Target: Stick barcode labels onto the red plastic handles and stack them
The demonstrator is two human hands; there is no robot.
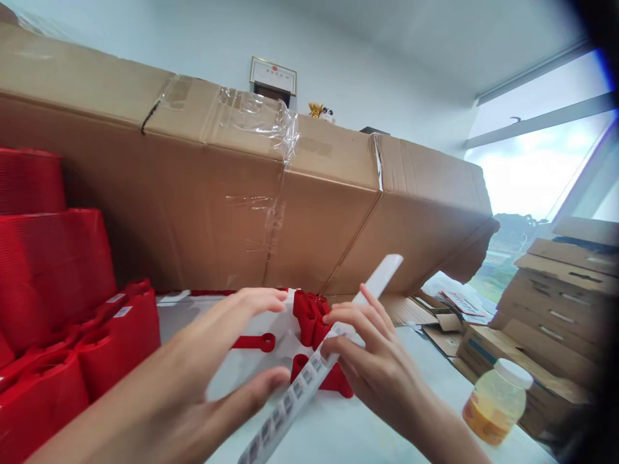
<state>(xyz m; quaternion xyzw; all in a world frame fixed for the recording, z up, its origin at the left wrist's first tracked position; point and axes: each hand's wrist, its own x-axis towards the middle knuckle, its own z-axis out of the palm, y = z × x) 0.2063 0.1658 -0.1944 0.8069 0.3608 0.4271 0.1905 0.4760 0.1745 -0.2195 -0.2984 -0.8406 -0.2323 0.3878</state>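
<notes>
My right hand (374, 354) pinches a long white strip of labels (294, 396), printed with a row of small dark squares. The strip slants from the lower middle up past my fingers, its plain white end above them. To its left, my left hand (196, 364) holds nothing, with fingers and thumb spread apart. Behind and under the strip are red pieces with rounded ends (305, 319), partly hidden by my right hand. A flat red piece with a ring-shaped end (261, 342) lies on the table between my hands.
Tall stacks of red pieces (53, 251) stand at the left, some bearing small white labels (122, 312). A long taped cardboard box (217, 219) walls off the back of the white table (387, 419). A lidded jar (498, 401) and stacked cartons (556, 309) are at the right.
</notes>
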